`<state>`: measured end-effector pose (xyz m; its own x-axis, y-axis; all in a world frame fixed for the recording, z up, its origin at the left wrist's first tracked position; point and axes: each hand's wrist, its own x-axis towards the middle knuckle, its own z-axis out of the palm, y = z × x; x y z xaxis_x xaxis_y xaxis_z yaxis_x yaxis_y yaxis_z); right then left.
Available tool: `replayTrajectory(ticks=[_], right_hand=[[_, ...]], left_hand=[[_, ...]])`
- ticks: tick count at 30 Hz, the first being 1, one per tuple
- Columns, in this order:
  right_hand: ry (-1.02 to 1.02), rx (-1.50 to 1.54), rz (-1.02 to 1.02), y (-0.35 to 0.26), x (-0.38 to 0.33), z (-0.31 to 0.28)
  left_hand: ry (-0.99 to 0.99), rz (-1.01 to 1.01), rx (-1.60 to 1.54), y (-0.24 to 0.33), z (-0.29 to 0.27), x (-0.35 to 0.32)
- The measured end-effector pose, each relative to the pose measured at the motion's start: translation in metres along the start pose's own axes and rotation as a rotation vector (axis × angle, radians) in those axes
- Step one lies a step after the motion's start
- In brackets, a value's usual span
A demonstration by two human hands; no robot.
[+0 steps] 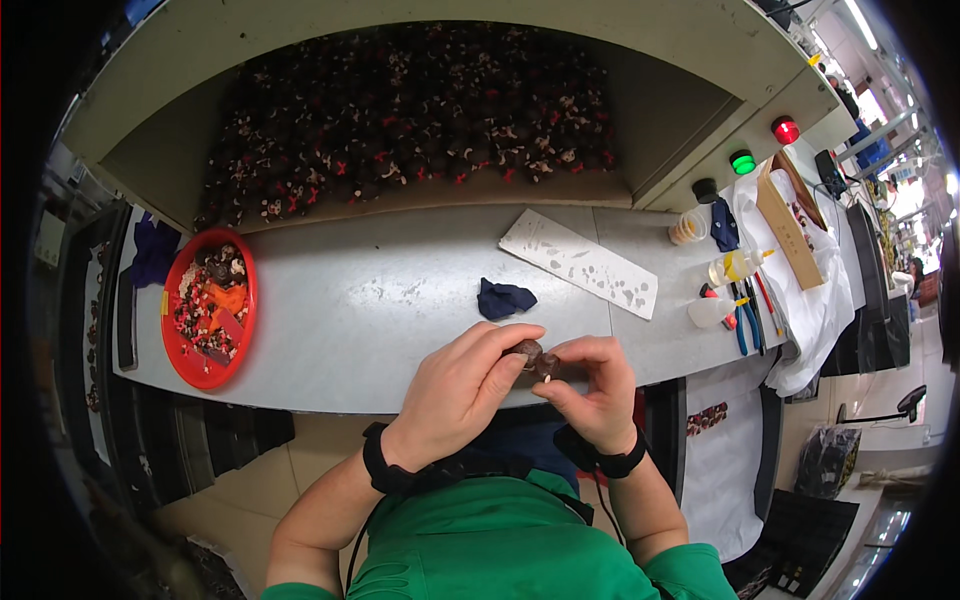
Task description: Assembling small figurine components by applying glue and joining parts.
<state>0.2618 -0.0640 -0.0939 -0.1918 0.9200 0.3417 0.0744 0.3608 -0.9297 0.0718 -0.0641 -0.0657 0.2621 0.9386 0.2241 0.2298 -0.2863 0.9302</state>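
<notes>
Over the front edge of the grey table (pixel 350 345), my two hands meet at a small dark brown rounded figure (pixel 532 350) with a light spot at its lower end. My left hand (pixel 455 390) pinches its left part between thumb and fingers. The thumb and forefinger of my right hand (pixel 600 395) close on its right part. Fingers cover some of the figure, so I cannot tell whether it is one piece or two. Just beyond my hands lies a crumpled dark blue cloth (pixel 505 298). Farther right rests a white board (pixel 585 265) marked with grey spots.
At the left stands a red basin (pixel 253 305) holding mixed small pieces. A machine opening (pixel 410 115) full of dark, red and white pieces spans the back. Squeeze bottles (pixel 735 267), blue-handled pliers (pixel 741 330) and a wooden box (pixel 792 235) occupy the right side.
</notes>
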Motion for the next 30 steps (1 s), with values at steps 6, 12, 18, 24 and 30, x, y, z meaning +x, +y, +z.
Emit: replayTrajectory(ticks=[6,12,18,24,30], right_hand=[[-0.037,0.018,0.045,-0.0019,0.0024,-0.0017],[-0.027,0.0,0.018,-0.0031,0.0038,-0.0017],[-0.036,-0.01,0.007,-0.0025,0.0043,-0.0023],[-0.029,0.055,0.075,-0.0068,0.0032,-0.0027],[-0.039,0.039,0.096,-0.005,0.0032,-0.0037]], left_hand=[[-0.004,-0.002,0.032,-0.0012,0.0004,0.0001],[-0.017,-0.012,0.036,0.001,-0.0002,0.0015],[-0.025,-0.001,0.068,-0.001,0.0008,0.0011],[0.002,0.009,0.066,-0.0006,0.0026,-0.0012],[0.036,-0.05,-0.015,-0.0004,0.0018,-0.002]])
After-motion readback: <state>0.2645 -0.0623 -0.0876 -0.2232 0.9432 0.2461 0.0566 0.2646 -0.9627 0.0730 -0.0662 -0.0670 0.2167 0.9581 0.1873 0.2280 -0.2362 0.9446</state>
